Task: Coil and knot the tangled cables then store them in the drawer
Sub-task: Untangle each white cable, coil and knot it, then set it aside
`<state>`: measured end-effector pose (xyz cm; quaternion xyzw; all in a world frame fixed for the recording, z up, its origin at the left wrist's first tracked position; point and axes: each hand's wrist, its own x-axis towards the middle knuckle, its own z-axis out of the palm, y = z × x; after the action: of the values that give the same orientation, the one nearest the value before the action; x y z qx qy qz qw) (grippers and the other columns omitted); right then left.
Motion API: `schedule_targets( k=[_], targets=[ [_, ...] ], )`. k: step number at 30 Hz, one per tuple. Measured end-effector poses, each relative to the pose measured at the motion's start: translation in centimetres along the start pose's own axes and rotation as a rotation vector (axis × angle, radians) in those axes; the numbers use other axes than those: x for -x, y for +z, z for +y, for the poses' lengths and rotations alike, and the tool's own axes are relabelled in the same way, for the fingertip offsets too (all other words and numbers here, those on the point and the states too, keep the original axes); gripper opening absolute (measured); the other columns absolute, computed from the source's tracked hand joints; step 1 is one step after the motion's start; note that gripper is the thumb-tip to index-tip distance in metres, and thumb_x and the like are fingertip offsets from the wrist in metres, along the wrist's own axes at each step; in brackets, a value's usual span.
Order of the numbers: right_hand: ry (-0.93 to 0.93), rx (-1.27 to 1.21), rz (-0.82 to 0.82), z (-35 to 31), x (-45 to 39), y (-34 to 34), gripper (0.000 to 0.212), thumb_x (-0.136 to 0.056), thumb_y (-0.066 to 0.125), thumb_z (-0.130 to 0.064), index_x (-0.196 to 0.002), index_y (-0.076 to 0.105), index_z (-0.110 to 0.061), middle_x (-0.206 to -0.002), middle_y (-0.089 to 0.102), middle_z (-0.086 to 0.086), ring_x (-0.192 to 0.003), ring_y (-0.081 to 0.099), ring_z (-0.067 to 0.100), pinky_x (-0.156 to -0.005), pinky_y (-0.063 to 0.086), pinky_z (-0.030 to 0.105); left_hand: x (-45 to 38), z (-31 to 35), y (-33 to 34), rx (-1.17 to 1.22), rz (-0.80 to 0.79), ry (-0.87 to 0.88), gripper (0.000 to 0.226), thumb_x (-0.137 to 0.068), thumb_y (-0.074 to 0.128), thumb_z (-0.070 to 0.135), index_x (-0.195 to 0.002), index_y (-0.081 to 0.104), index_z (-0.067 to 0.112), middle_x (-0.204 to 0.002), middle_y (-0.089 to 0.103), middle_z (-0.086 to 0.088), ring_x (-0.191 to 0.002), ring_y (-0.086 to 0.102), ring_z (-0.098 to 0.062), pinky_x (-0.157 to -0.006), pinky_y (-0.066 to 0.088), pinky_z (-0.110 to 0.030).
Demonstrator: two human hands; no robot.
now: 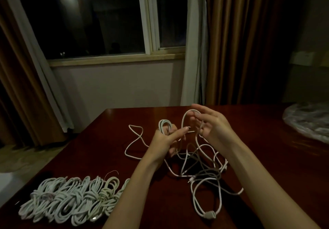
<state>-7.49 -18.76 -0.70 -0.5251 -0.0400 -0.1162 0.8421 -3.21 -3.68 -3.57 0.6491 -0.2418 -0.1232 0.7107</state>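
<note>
Cables lie in two groups on the dark red-brown table (267,139). A loose white tangle (204,164) sprawls across the middle of the tabletop, under and between both forearms, with one long loop (135,139) trailing off to the left and a plug end (209,216) lying near the front edge. A heap of coiled and knotted white bundles (71,200) sits at the front left of the table, well apart from the tangle.

Above the tangle, the left hand (165,139) holds a small coil (165,125) of a few turns; its thumb and curled fingers close round the coil, while the index finger points out toward the right hand. The right hand (211,123) is raised just beside it, fingers spread and lightly bent, with a tall loop of cable (185,120) draped over the fingertips and running down into the tangle. Whether the thumb pinches that loop cannot be told. The two hands are near each other but not touching.

Behind the table are a dark window (92,20) with a pale sill, and brown curtains (249,41) to either side. A round thing wrapped in clear plastic (309,120) rests on the table's far right.
</note>
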Motion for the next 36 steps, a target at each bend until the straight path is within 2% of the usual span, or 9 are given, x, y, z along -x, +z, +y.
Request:
schedule_targets(
  k=[5, 9, 13, 17, 20, 25, 28, 30, 36],
  targets=[
    [-0.059, 0.066, -0.075, 0.3, 0.2, 0.5, 0.027, -0.094, 0.048, 0.004, -0.113, 0.060, -0.010, -0.087, 0.071, 0.003, -0.062, 0.061, 0.008, -0.057, 0.051, 0.019, 0.1, -0.1, 0.7, 0.103, -0.054, -0.059, 0.020, -0.084, 0.068, 0.023, -0.075, 0.054, 0.011, -0.056, 0.048, 0.002, -0.031, 0.029, -0.004, -0.032, 0.022, -0.015],
    [-0.066, 0.176, 0.067, -0.4, -0.1, -0.3, 0.020, -0.090, 0.058, 0.000, -0.107, 0.064, -0.007, -0.079, 0.069, 0.001, -0.045, 0.040, 0.003, -0.042, 0.036, 0.014, -0.1, 0.4, -0.4, 0.329, 0.019, -0.120, 0.030, -0.091, 0.055, 0.031, -0.071, 0.048, 0.010, -0.060, 0.054, -0.003, -0.028, 0.025, -0.001, -0.029, 0.021, -0.013],
    [-0.114, 0.686, 0.099, -0.6, 0.2, -1.3, 0.011, -0.092, 0.061, -0.011, -0.100, 0.068, -0.011, -0.068, 0.063, -0.002, -0.044, 0.047, 0.009, -0.044, 0.041, 0.019, -0.7, 0.2, -1.3, 0.607, 0.162, -0.131, 0.044, -0.102, 0.038, 0.037, -0.063, 0.038, 0.016, -0.085, 0.071, -0.013, -0.028, 0.025, -0.001, -0.028, 0.019, -0.012],
    [-0.135, 1.134, 0.114, 0.0, 0.5, -0.8, 0.012, -0.093, 0.060, -0.027, -0.102, 0.064, -0.020, -0.090, 0.065, -0.006, -0.070, 0.062, 0.008, -0.062, 0.049, 0.020, -0.6, 0.1, -0.8, 0.523, 0.199, -0.143, 0.047, -0.103, 0.035, 0.038, -0.062, 0.035, 0.016, -0.097, 0.069, -0.012, -0.031, 0.027, -0.002, -0.030, 0.021, -0.013],
    [-0.318, 1.340, 0.098, 0.4, 0.9, 0.4, 0.028, -0.093, 0.060, -0.025, -0.121, 0.057, -0.024, -0.116, 0.049, -0.014, -0.108, 0.049, 0.003, -0.089, 0.041, 0.021, -0.7, -0.1, -1.0, 0.475, 0.218, -0.126, 0.046, -0.103, 0.036, 0.040, -0.063, 0.034, 0.018, -0.109, 0.059, -0.011, -0.035, 0.027, -0.002, -0.032, 0.022, -0.013],
    [-0.409, 1.421, -0.225, 2.6, 1.6, 2.1, 0.044, -0.090, 0.055, -0.007, -0.131, 0.051, -0.025, -0.142, 0.040, -0.012, -0.132, 0.035, 0.005, -0.107, 0.034, 0.024, -0.4, -0.1, -1.0, 0.461, 0.173, -0.149, 0.044, -0.103, 0.036, 0.040, -0.065, 0.037, 0.016, -0.061, 0.041, 0.003, -0.032, 0.027, -0.002, -0.030, 0.022, -0.013],
    [-0.408, 1.524, -0.241, 2.8, 1.6, 1.4, 0.034, -0.093, 0.053, -0.021, -0.127, 0.056, -0.026, -0.149, 0.033, -0.013, -0.145, 0.012, 0.006, -0.121, 0.009, 0.040, -0.4, -0.1, -1.1, 0.468, 0.177, -0.178, 0.045, -0.104, 0.035, 0.038, -0.065, 0.038, 0.016, -0.060, 0.052, 0.001, -0.032, 0.026, -0.001, -0.030, 0.021, -0.012],
    [-0.410, 1.613, -0.265, 2.7, 1.8, 0.6, 0.033, -0.092, 0.054, -0.036, -0.124, 0.057, -0.026, -0.151, 0.030, -0.013, -0.146, 0.001, 0.004, -0.116, -0.006, 0.038, -0.5, 0.0, -1.3, 0.499, 0.203, -0.188, 0.046, -0.104, 0.034, 0.037, -0.064, 0.038, 0.015, -0.074, 0.064, -0.007, -0.031, 0.026, -0.002, -0.029, 0.021, -0.012],
    [-0.301, 1.731, -0.338, 2.5, 2.2, 0.2, 0.034, -0.088, 0.061, -0.046, -0.117, 0.058, -0.028, -0.144, 0.041, -0.013, -0.143, 0.014, 0.003, -0.118, -0.002, 0.040, -0.6, -0.1, -2.3, 0.839, 0.174, -0.195, 0.045, -0.104, 0.034, 0.036, -0.064, 0.036, 0.017, -0.049, 0.034, 0.005, -0.027, 0.023, -0.001, -0.024, 0.017, -0.013]
  ],
)
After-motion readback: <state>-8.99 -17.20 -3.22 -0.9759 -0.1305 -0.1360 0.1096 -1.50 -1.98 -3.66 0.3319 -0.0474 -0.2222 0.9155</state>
